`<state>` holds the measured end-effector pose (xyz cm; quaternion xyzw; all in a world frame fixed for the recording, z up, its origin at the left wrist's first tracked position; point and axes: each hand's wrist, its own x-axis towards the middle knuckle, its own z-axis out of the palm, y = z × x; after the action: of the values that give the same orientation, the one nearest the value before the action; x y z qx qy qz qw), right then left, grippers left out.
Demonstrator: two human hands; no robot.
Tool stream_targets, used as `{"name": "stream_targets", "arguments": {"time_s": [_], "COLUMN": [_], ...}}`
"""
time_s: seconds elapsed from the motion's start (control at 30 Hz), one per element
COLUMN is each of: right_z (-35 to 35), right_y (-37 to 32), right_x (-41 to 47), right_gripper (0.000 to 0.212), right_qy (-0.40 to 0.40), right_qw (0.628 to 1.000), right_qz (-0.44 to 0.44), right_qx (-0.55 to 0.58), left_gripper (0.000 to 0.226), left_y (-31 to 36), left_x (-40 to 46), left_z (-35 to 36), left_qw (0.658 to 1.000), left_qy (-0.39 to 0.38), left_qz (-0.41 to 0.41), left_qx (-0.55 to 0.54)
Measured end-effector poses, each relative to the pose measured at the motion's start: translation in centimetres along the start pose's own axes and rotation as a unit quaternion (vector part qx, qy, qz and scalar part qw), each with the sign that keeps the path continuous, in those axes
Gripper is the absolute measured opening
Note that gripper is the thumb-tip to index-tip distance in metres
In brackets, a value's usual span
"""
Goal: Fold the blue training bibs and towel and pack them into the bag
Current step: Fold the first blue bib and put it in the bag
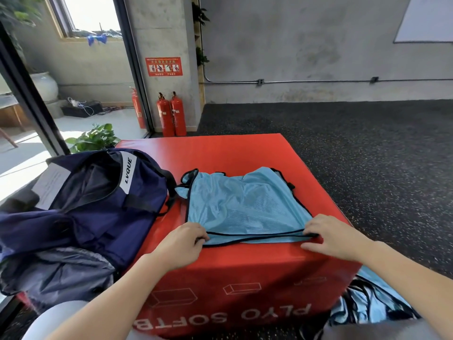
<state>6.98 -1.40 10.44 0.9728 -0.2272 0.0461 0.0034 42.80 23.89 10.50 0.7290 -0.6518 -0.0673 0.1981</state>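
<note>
Head view shows the left hand curled over the near left corner of a light blue mesh training bib with black edging, its fingertips pinching the black trim against the top of the red padded plyo box. The right hand does the same at the near right corner, fingers bent and closed on the trim. Between the two hands the bib's near hem runs in two black-edged layers, slightly offset. The rest of the bib lies spread flat on the box top, reaching away from the hands, with its shoulder straps at the far end. A navy blue fabric bag with a white label sits open just left of the bib, partly on the box. More light blue bibs lie heaped on the floor at the box's right side, below the right forearm.
</note>
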Motion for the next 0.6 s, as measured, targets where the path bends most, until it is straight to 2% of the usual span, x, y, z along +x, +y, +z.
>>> {"name": "stream_targets", "arguments": {"time_s": [0.03,0.1,0.17,0.23,0.4,0.5,0.6], "right_z": [0.2,0.4,0.3,-0.1,-0.7,-0.4,-1.2], "right_y": [0.0,0.1,0.0,-0.1,0.1,0.7,0.8], "right_x": [-0.1,-0.2,-0.3,-0.3,-0.2,0.1,0.5], "right_gripper": [0.048,0.042,0.032,0.016,0.001,0.024,0.031], "right_qy": [0.005,0.023,0.044,0.072,0.089,0.109,0.144], "right_qw": [1.000,0.999,0.999,0.996,0.993,0.993,0.987], "right_qz": [-0.011,-0.030,-0.022,0.002,-0.001,-0.037,-0.060], "right_qx": [-0.002,-0.004,0.018,0.061,0.077,0.021,-0.029], "left_gripper": [0.019,0.030,0.046,0.050,0.019,0.018,0.024], "left_y": [0.2,0.4,0.3,0.3,-0.6,-1.1,-1.3], "left_x": [0.0,0.0,0.2,0.3,0.4,0.8,1.3], "left_z": [0.0,-0.1,0.0,0.2,1.2,1.3,-0.3], "left_qw": [1.000,1.000,1.000,0.999,0.998,0.995,0.991], "left_qy": [0.004,-0.001,-0.008,-0.008,0.033,0.089,0.123], "left_qz": [-0.001,-0.012,-0.019,-0.022,0.007,0.002,-0.007], "left_qx": [-0.006,-0.006,0.012,0.026,0.049,0.038,0.058]}}
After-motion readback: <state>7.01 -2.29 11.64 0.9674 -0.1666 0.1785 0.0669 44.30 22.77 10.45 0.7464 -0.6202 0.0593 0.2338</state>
